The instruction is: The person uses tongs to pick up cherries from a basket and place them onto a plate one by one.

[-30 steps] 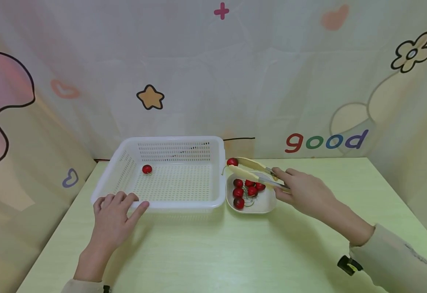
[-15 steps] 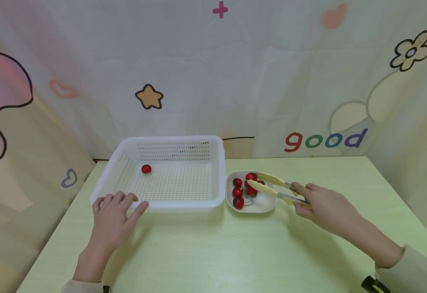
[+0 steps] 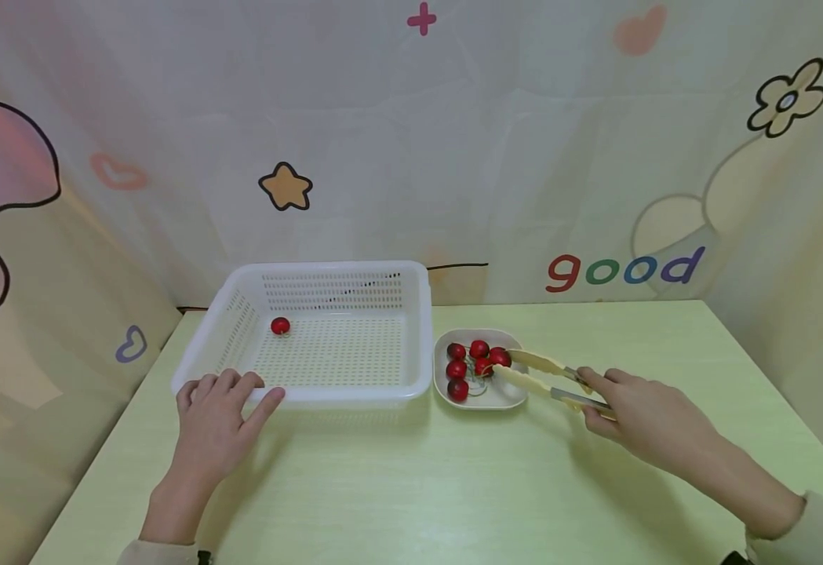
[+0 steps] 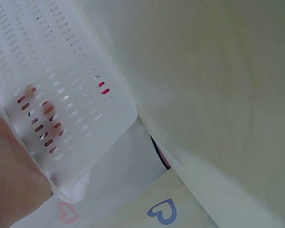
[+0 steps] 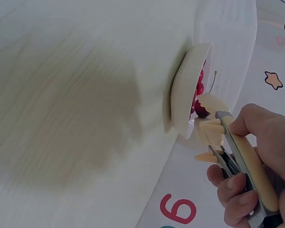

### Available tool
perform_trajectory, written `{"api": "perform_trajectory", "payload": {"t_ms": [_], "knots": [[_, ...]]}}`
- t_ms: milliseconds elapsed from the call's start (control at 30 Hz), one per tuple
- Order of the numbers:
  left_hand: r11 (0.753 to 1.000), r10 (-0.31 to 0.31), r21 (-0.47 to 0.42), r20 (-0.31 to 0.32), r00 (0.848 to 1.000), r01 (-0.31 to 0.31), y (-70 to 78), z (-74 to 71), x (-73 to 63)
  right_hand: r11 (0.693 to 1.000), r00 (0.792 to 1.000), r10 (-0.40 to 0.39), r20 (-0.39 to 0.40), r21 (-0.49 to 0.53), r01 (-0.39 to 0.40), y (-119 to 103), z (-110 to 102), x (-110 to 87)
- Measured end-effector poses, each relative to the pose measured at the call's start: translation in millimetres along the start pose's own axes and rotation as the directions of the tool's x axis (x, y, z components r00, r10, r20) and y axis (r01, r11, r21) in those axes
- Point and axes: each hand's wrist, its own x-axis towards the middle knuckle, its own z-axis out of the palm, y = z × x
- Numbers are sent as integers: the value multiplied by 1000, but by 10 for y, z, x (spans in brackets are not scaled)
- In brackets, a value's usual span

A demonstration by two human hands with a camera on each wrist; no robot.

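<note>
In the head view my left hand [image 3: 216, 424] grips the front-left rim of a white plastic basket [image 3: 355, 396], and its fingers show through the slots in the left wrist view. One red cherry [image 3: 280, 325] lies inside the basket, toward the left. My right hand [image 3: 654, 420] holds a pair of tongs [image 3: 584, 402] with pale yellow tips and metal arms. Between those tips, over the right part of a small white dish [image 3: 506, 399], is a cherry [image 3: 500, 357]; its stem shows in the right wrist view. Several more stemmed cherries [image 3: 457, 369] sit in the dish.
The dish stands close beside the basket's right wall on a pale green wood-grain table [image 3: 397, 479]. A printed curtain [image 3: 383, 157] hangs behind the table and along its sides.
My right hand has drawn the tongs rightward and down, taking the cherry from beside the basket's right rim to over the dish. The left hand has stayed on the basket.
</note>
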Motion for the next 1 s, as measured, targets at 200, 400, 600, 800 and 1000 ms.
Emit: {"api": "perform_trajectory", "payload": {"t_ms": [200,400,600,800,1000], "knots": [[1000,-5,2,1,1000,5,-8,-1,-1,1000,1000,25,5,-3,-25,-1,11,-27],[1000,0,-3,-13,1000,0,-13,4,-2,999,999,37,13,7,-37,0,5,-25],[1000,6,-9,-20,1000,-7,-12,13,0,999,999,36,-16,28,-35,6,-17,29],[1000,6,-3,-18,1000,-6,-11,12,6,999,998,36,-45,24,-35,-24,-62,156],[1000,4,-6,-9,1000,-4,-6,6,3,998,999,34,-42,51,-31,-86,-72,302]]}}
